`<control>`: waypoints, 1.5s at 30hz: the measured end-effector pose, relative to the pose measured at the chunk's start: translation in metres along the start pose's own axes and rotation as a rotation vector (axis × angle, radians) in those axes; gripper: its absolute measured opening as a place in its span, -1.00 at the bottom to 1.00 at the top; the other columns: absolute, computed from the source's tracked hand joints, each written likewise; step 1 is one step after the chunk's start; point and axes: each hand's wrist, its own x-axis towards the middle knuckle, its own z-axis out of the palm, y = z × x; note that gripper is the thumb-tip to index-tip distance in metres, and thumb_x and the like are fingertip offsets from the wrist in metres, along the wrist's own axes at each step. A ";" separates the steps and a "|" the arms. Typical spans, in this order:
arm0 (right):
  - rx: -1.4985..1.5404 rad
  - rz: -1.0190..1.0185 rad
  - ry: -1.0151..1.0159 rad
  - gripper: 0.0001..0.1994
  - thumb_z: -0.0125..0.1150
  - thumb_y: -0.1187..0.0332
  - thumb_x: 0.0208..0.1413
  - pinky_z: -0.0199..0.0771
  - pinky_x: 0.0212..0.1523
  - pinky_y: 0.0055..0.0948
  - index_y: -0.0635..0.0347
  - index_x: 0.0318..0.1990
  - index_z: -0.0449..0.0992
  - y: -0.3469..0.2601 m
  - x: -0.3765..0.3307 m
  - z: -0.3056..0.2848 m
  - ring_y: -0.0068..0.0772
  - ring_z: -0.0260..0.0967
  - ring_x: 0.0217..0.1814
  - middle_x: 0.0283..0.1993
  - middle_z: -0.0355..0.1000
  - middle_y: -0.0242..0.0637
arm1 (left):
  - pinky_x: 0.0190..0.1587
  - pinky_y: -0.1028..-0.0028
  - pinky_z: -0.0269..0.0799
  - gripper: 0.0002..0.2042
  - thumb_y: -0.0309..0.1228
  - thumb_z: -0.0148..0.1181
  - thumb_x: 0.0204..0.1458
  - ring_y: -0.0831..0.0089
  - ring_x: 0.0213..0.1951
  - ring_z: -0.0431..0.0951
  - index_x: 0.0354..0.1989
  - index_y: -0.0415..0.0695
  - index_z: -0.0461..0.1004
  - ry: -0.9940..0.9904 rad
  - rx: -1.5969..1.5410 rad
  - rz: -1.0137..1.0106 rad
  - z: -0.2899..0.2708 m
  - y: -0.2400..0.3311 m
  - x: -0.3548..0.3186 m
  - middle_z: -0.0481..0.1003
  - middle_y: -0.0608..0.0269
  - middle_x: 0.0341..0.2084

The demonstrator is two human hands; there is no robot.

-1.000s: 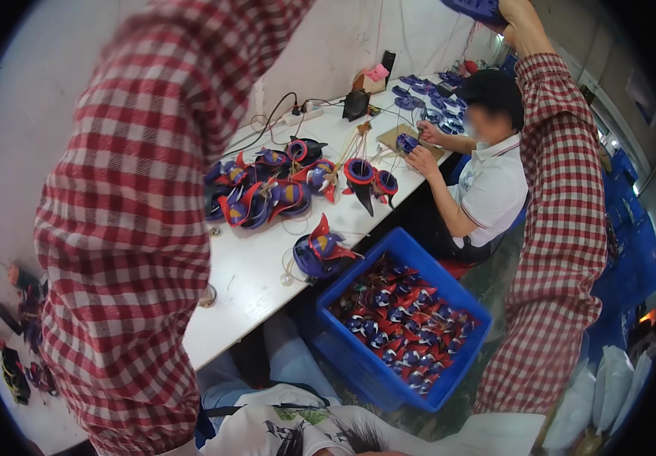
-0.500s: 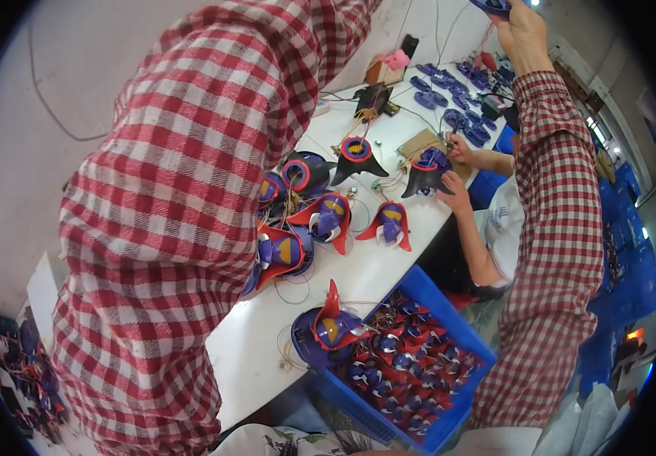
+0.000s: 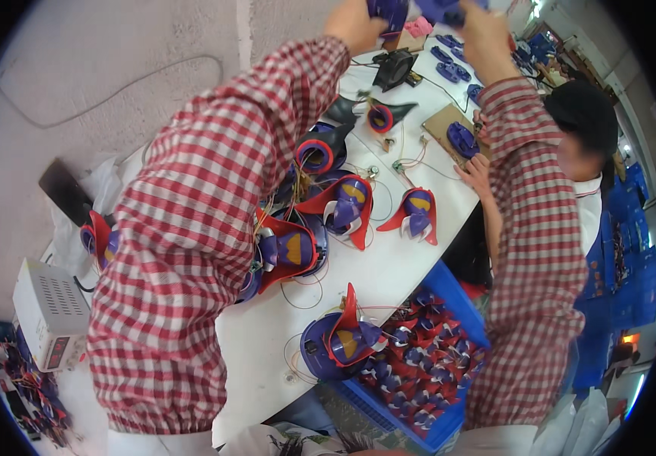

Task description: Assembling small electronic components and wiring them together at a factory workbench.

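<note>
- Left hand [image 3: 354,23] raised at the top of the view, fingers closed around a dark blue plastic part [image 3: 390,11]; only part of the hand shows, rest cut by the rim.
- Right hand [image 3: 480,30] raised just beside it, closed on another blue piece [image 3: 443,9]; whether the two pieces are joined, cannot tell.
- Both arms in red-white checked sleeves [image 3: 191,228] reach up over the white table [image 3: 389,266].
- Below the arms, near the table's middle: several red-and-blue toy shells [image 3: 343,205] with loose wires.
- One shell [image 3: 341,342] sits at the table's near edge, touching the blue bin [image 3: 449,289] rim.
- Bin is full of small red and blue parts, just beside the near edge.
- Another person [image 3: 586,152] sits at the right edge, a hand [image 3: 476,171] on the table near a brown board [image 3: 449,125].
- White meter box [image 3: 50,311] at the left end.
</note>
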 end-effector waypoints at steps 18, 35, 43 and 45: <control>-0.854 0.044 -0.386 -0.65 0.15 0.13 -0.07 0.42 -0.33 -0.29 0.32 -0.39 0.56 0.083 -0.136 0.142 -0.03 0.45 -0.36 -0.35 0.52 -0.05 | -0.22 0.27 0.48 -0.73 -0.38 0.13 -0.07 0.08 -0.29 0.53 -0.20 -0.23 0.48 -0.132 0.786 0.561 -0.014 -0.027 -0.125 0.47 -0.01 -0.25; -0.046 0.409 -0.410 -0.78 0.17 0.24 0.12 0.24 -0.64 -0.60 0.20 -0.39 0.37 -0.046 -0.494 0.038 -0.60 0.26 -0.60 -0.56 0.35 -0.35 | -0.02 0.24 0.29 -0.12 0.13 0.31 -0.27 0.04 -0.10 0.36 0.14 -0.27 0.19 -0.199 0.546 0.164 0.027 0.045 -0.429 0.31 -0.15 -0.10; 0.530 0.704 -0.163 -0.62 0.18 0.25 0.13 0.39 -0.57 -0.63 0.38 -0.08 0.29 -0.023 -0.520 0.104 -0.52 0.32 -0.52 -0.34 0.37 -0.23 | -0.01 0.26 0.27 -0.20 0.09 0.31 -0.24 0.04 -0.10 0.35 0.14 -0.16 0.22 -0.495 0.787 -0.061 0.057 0.022 -0.411 0.38 -0.08 -0.17; 0.701 0.711 -0.178 -0.64 0.18 0.29 0.12 0.40 -0.55 -0.64 0.37 -0.06 0.30 -0.020 -0.522 0.098 -0.54 0.32 -0.53 -0.33 0.38 -0.24 | -0.03 0.32 0.30 -0.26 0.00 0.31 -0.18 0.12 -0.11 0.38 0.13 -0.16 0.22 -0.355 0.566 0.013 0.049 0.018 -0.420 0.39 -0.04 -0.17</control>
